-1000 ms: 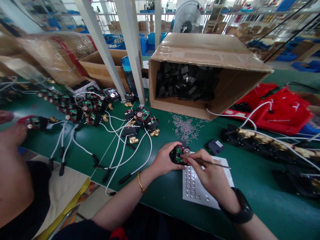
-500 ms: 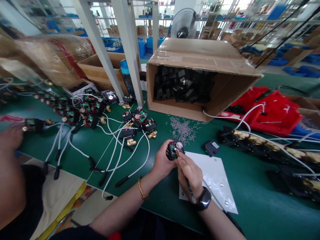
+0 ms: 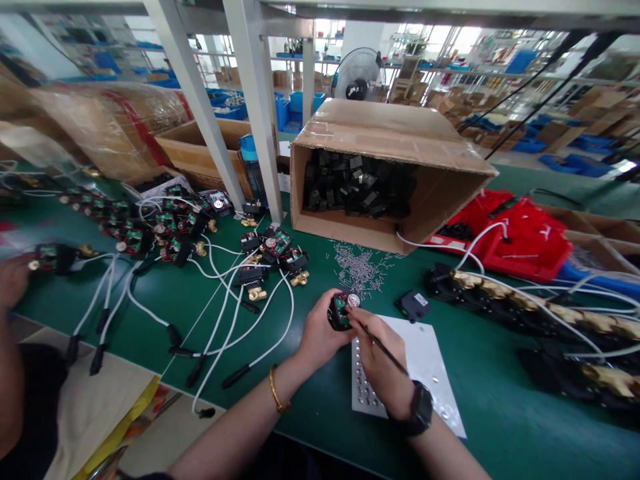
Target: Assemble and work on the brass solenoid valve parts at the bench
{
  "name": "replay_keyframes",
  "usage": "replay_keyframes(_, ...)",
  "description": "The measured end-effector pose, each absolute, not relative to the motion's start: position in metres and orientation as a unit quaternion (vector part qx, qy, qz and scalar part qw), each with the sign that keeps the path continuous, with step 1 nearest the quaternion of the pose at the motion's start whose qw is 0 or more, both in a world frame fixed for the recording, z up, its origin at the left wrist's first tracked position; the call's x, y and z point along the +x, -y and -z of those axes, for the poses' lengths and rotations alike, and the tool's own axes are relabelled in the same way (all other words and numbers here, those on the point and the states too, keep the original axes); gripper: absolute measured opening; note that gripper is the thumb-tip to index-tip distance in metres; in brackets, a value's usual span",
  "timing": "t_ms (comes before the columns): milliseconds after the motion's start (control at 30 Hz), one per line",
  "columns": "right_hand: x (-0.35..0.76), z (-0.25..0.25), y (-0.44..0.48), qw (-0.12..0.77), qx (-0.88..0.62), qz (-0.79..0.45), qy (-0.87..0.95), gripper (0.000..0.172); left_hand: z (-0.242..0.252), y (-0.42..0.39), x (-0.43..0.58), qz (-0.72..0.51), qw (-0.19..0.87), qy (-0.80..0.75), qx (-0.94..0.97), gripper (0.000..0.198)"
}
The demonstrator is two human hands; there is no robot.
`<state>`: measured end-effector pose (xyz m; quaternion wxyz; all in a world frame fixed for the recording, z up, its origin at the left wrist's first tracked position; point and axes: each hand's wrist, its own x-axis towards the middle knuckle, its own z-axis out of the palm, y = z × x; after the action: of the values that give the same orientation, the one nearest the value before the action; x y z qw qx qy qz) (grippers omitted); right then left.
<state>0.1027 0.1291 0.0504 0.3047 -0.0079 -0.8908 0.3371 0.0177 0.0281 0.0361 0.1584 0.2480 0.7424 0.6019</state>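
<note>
My left hand is closed around a small black valve actuator, its open side facing up with a green circuit board, wires and a round silver part showing. My right hand pinches a pair of slim dark tweezers, tips down at the board. Under and beside the right hand lies a white sheet with rows of small shiny round pieces. A black cover with a pale label rests just beyond the sheet. Loose pins or screws are scattered past my hands.
A tipped cardboard box of black parts stands ahead. Open actuators with brass fittings and white cables spread to the left. On the right are a red tray and a row of brass-fitted units. Another person's hand is far left.
The view has tilted up and shifted slightly. My right hand has turned, so the tweezers lie at a flatter slant across it and more of the sheet's round pieces show. My left hand keeps its hold.
</note>
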Motion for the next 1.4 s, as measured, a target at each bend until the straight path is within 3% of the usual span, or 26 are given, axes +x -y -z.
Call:
replay_keyframes(233,0.092,-0.07,-0.127,0.244,-0.201,-0.512,0.799,0.024,-0.033,-0.029,0.023,-0.591,0.147,-0.755,0.243,0.063)
replay_keyframes(500,0.096,-0.073,-0.138,0.222,-0.243,-0.688,0.646,0.031,-0.034,-0.029,0.025,-0.567,0.144,-0.774,0.242,0.067)
replay_keyframes(800,0.116,-0.064,-0.137,0.265,-0.159,-0.556,0.771,0.017,-0.033,-0.029,0.024,-0.589,0.152,-0.754,0.247,0.063)
replay_keyframes(1200,0.113,-0.062,-0.137,0.265,-0.065,-0.454,0.848,0.016,-0.033,-0.03,0.022,-0.587,0.143,-0.755,0.255,0.062)
replay_keyframes(1400,0.121,-0.023,-0.123,0.364,0.017,-0.302,0.881,0.042,-0.031,-0.034,0.029,-0.597,0.125,-0.765,0.207,0.05)
